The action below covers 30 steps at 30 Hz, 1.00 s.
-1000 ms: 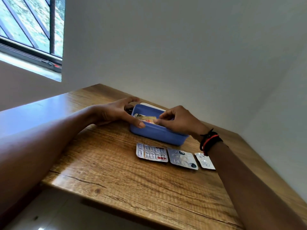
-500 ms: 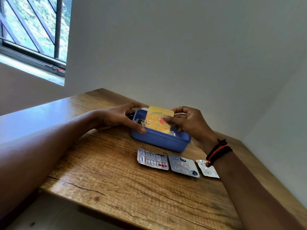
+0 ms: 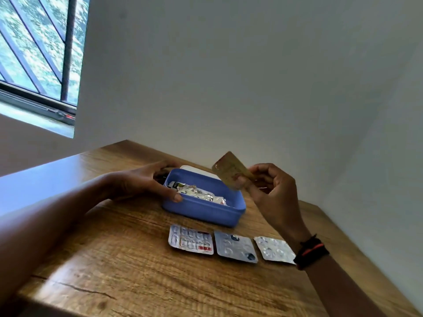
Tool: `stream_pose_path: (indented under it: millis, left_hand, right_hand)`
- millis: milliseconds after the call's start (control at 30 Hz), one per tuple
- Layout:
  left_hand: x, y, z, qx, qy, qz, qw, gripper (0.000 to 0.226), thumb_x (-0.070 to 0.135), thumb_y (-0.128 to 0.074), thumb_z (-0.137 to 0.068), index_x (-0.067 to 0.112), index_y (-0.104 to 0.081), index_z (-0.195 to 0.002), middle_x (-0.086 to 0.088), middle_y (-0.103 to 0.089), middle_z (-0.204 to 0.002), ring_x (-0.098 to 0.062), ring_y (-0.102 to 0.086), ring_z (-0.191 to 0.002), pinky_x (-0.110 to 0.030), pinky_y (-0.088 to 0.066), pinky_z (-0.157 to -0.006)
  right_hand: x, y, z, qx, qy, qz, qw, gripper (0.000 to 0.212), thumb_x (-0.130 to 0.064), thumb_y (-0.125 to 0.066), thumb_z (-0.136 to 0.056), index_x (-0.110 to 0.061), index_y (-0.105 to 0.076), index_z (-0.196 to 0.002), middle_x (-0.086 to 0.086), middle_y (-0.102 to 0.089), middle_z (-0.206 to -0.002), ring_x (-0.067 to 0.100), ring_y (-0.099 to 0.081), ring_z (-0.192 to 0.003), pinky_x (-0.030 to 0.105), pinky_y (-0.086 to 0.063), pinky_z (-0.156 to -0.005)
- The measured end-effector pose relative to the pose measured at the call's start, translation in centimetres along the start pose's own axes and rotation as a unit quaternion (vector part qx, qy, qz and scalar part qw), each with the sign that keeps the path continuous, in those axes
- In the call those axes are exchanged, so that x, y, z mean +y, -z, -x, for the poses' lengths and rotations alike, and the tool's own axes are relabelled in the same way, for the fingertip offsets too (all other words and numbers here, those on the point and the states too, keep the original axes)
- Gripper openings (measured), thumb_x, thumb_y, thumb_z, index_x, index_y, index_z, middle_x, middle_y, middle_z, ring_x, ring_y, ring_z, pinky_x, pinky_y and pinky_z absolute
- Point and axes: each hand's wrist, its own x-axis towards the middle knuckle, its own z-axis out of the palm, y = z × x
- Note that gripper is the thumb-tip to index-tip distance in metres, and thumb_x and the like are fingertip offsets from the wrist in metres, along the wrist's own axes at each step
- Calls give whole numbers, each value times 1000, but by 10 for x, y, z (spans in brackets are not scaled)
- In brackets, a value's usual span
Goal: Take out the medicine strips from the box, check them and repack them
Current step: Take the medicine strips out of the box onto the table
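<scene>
A blue plastic box [image 3: 206, 210] stands on the wooden table [image 3: 137, 271], with silver medicine strips [image 3: 199, 194] inside it. My left hand [image 3: 146, 181] grips the box's left end, thumb on the front wall. My right hand [image 3: 272, 191] holds a yellow-gold strip [image 3: 230, 169] tilted in the air above the box's right end. Three strips lie in a row in front of the box: a silver one with red print [image 3: 191, 239], a silver one with dark spots [image 3: 235, 247], and a small silver one [image 3: 274, 249].
A white lid [image 3: 194, 168] lies behind the box, partly hidden. White walls close the table at the back and right. A barred window [image 3: 39, 53] is up on the left. The table's near edge [image 3: 68, 303] runs along the bottom left.
My right hand has pulled the yellow-gold strip out of the box and raised it up and to the right. My left hand stays on the box.
</scene>
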Motion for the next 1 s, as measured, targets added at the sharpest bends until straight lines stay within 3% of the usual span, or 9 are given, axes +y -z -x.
stream_pose_path:
  millis: [100,167,367,500,633,733,800,900,1000]
  left_hand:
    - [1,-2,-1,4,4,-3,1000,80,28,-90,-55,42,-44,-119,12,-50,-128,-7,-52,-114,-19,-48,-84]
    - [1,-2,-1,7,3,-1,1000,82,25,-91,-55,42,-43,-119,11,-50,-130,-8,-51,-116,-21,-48,-88]
    - [1,-2,0,17,7,-13,1000,89,25,-86,-54,36,-39,-128,7,-48,-135,-14,-48,-125,-30,-44,-102]
    - [-1,-1,1,9,-4,23,1000,83,16,-87,-56,33,-46,-126,10,-56,-126,-4,-61,-107,-17,-54,-79]
    - [-2,2,4,12,-11,38,999,88,16,-92,-52,28,-48,-128,3,-58,-129,-11,-59,-115,-24,-53,-86]
    - [-4,4,8,23,-13,39,999,81,21,-84,-53,27,-49,-126,-2,-56,-132,-14,-58,-116,-22,-54,-82]
    - [-2,3,7,23,-17,21,999,85,26,-84,-52,24,-48,-128,-2,-54,-134,-14,-57,-116,-20,-54,-77]
    - [1,3,5,38,-15,-16,999,87,39,-83,-42,26,-49,-121,-6,-56,-131,-21,-57,-118,-32,-52,-91]
    - [1,3,4,44,-15,-53,998,74,31,-83,-59,21,-49,-124,-8,-55,-133,-23,-56,-120,-43,-48,-102]
  right_hand:
    - [0,0,5,2,183,142,973,17,-4,-77,-79,-10,-68,-93,1,-74,-97,10,-70,-88,29,-59,-77]
    - [-1,2,6,9,261,194,946,17,-1,-76,-79,-7,-68,-94,5,-73,-107,16,-69,-98,30,-57,-83]
    - [-7,4,7,21,316,194,929,12,-5,-74,-83,-8,-69,-93,5,-70,-115,14,-63,-108,22,-51,-91]
    - [-13,0,10,27,304,157,939,10,-5,-74,-81,-5,-70,-91,4,-70,-112,14,-64,-106,22,-51,-91]
    - [-31,-11,15,-1,274,64,960,11,-4,-76,-80,-6,-71,-89,1,-70,-109,12,-65,-106,25,-52,-89]
    - [-52,-25,22,-98,211,-58,971,15,-5,-79,-78,-10,-74,-91,-2,-74,-99,9,-69,-96,23,-53,-85]
    - [-66,-35,28,-175,146,-102,968,20,-16,-79,-77,-21,-75,-96,-12,-75,-95,6,-70,-89,18,-53,-80]
    - [-80,-50,33,-260,42,-140,954,24,-23,-79,-75,-28,-75,-99,-16,-76,-92,2,-72,-83,13,-54,-73]
    - [-83,-59,32,-325,-56,-143,933,25,-27,-79,-76,-25,-76,-101,-10,-77,-89,8,-74,-84,23,-59,-76]
